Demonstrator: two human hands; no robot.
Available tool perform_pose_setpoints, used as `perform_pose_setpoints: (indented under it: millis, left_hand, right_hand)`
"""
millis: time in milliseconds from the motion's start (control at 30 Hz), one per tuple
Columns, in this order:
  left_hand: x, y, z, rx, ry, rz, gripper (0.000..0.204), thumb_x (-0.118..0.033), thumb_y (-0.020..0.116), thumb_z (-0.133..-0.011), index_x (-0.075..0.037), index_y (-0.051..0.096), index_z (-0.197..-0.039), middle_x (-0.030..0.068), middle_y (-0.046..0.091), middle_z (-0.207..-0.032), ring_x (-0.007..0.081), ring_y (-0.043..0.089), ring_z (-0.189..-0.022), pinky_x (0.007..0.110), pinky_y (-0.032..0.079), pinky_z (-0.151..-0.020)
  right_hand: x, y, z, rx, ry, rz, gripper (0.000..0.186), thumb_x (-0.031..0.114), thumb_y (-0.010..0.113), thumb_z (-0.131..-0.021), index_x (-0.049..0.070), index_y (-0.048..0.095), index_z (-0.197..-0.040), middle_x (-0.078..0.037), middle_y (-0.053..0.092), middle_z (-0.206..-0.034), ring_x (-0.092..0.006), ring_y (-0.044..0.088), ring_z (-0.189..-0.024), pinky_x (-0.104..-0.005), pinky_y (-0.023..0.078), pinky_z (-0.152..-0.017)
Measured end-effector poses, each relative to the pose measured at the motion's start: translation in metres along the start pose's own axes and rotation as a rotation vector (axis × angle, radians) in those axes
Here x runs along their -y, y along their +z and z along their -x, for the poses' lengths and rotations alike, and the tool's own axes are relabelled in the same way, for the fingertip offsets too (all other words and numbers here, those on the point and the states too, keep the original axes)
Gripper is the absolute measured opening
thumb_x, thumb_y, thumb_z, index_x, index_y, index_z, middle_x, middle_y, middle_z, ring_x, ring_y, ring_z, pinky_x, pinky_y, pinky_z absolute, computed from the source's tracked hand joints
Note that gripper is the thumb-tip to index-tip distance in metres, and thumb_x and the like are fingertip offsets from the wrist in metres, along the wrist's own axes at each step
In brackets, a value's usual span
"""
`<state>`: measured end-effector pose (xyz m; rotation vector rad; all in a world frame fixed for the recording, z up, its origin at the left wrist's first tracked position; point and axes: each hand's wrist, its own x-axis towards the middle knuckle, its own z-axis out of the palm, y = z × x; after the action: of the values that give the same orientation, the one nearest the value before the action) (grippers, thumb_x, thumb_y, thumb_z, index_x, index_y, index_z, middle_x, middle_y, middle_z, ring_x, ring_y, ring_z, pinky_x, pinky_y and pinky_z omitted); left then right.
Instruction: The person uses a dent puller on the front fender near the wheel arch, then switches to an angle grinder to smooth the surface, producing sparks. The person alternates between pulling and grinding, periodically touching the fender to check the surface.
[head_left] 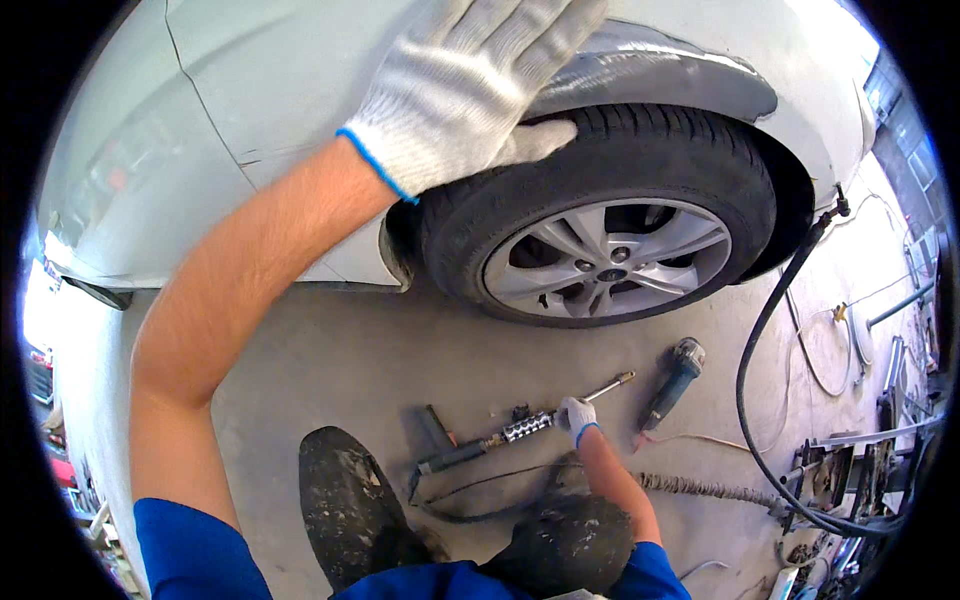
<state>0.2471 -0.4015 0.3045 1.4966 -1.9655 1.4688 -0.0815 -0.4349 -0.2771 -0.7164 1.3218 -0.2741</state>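
Note:
My left hand [455,95], in a white knitted glove with a blue cuff, lies flat with fingers stretched on the pale car fender [300,70]. Its thumb reaches over the top of the black tyre [470,230]. Beside its fingers, the wheel arch edge [660,82] shows a grey, sanded-looking patch. Down on the floor, my gloved right hand [578,416] is closed around the shaft of a slide-hammer dent puller [526,428], which has a pistol-like grip, a perforated metal sleeve and a long rod. The fingers on that hand are small and partly hidden.
An angle grinder [675,383] lies right of the puller's tip. A black hose [752,350] hangs down from the car's right side. One thick wrapped cable [705,488] runs toward a cluttered metal rack [850,480]. My dark shoe [345,500] stands on the concrete floor.

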Motion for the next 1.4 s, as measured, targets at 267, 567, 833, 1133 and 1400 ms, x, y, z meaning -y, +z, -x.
perform_pose_setpoints:
  millis: [267,567,833,1133,1400]
  left_hand:
    - [-0.007,0.001,0.059,0.078,0.023,-0.141,0.099,-0.054,0.078,-0.069,-0.011,0.048,-0.153,0.0107,0.042,-0.161,0.0309,0.042,-0.146,0.046,0.039,-0.115]
    - [-0.134,-0.024,0.259,1.015,-0.279,0.400,0.069,-0.040,0.069,-0.086,0.001,0.056,-0.140,0.0255,0.056,-0.144,0.0406,0.055,-0.133,0.054,0.041,-0.114]
    - [-0.305,-0.009,0.470,2.029,-1.451,0.866,0.100,-0.084,0.051,-0.083,0.003,0.066,-0.132,0.0261,0.061,-0.141,0.0397,0.056,-0.135,0.046,0.044,-0.109]
    - [-0.363,0.000,0.412,1.741,-1.877,0.400,0.112,-0.070,0.072,-0.074,0.009,0.037,-0.145,0.0295,0.059,-0.140,0.0421,0.060,-0.129,0.045,0.048,-0.107]
    - [-0.304,-0.072,0.329,1.934,-1.791,0.539,0.093,-0.067,0.063,-0.081,0.008,0.048,-0.134,0.0297,0.068,-0.125,0.0412,0.066,-0.120,0.046,0.051,-0.102]
  right_hand:
    - [-0.004,0.014,-0.021,-0.458,-0.341,0.602,0.040,0.029,0.076,-0.078,-0.002,0.064,-0.099,-0.019,0.071,-0.089,-0.0314,0.070,-0.077,-0.0430,0.058,-0.074]
    - [0.003,-0.014,-0.037,-0.453,-0.061,0.058,0.036,0.025,0.073,-0.083,-0.004,0.061,-0.102,-0.014,0.064,-0.088,-0.0241,0.062,-0.063,-0.0436,0.052,-0.053]
    - [0.008,-0.036,-0.047,-0.268,0.061,-0.360,0.022,0.028,0.072,-0.091,0.009,0.062,-0.097,-0.007,0.058,-0.082,-0.0230,0.059,-0.066,-0.0406,0.053,-0.056]
    - [0.052,-0.015,-0.060,-0.240,-0.013,-0.385,0.012,0.022,0.063,-0.092,0.011,0.058,-0.091,-0.007,0.058,-0.077,-0.0261,0.062,-0.064,-0.0443,0.055,-0.060]
    - [0.139,-0.043,0.139,-0.204,0.073,-0.368,0.013,0.023,0.065,-0.093,0.011,0.059,-0.095,-0.006,0.064,-0.084,-0.0229,0.065,-0.076,-0.0402,0.054,-0.064]
